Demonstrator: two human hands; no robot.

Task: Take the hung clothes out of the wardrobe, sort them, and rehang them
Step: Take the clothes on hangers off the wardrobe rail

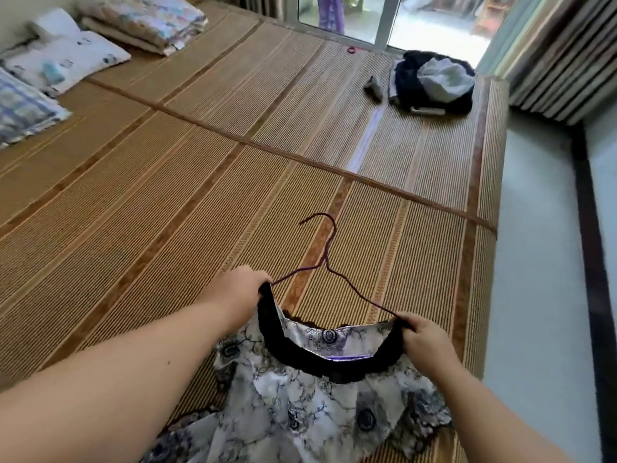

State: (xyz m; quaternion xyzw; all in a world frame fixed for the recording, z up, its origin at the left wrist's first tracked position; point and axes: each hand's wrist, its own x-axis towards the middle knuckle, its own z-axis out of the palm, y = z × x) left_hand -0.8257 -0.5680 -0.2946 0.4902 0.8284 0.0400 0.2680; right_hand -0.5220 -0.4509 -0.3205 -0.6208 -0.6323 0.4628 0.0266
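Head view: fingers (410, 321) of the right hand (425, 340) and of the left hand (238, 289) are curled tight. Each hand pinches one end of the black neckline trim (334, 365) of a printed blouse (300, 406), at the spots where the arms of a thin purple wire hanger (325, 259) run into the cloth. The hanger's hook points away from the person, and its lower bar shows inside the neck opening. The blouse lies at the near edge of the bed (480, 295), toward its near right corner, on a woven mat (167, 195).

The fabric looks light, soft and somewhat slick, likely to slide off so narrow a wire, and the hanger itself looks easy to bend. The surest hold appears to be at the shoulders, cloth and wire pinched together, or at the hook once the garment sits square.

Well apart, at the far right corner of the bed, lies a pile of dark and pale clothes (434, 81). Pillows (63, 58) and a folded blanket (143, 21) sit along the far left edge. A curtain (561, 55) hangs beyond the bed's right side, beside a glass door (337, 18).
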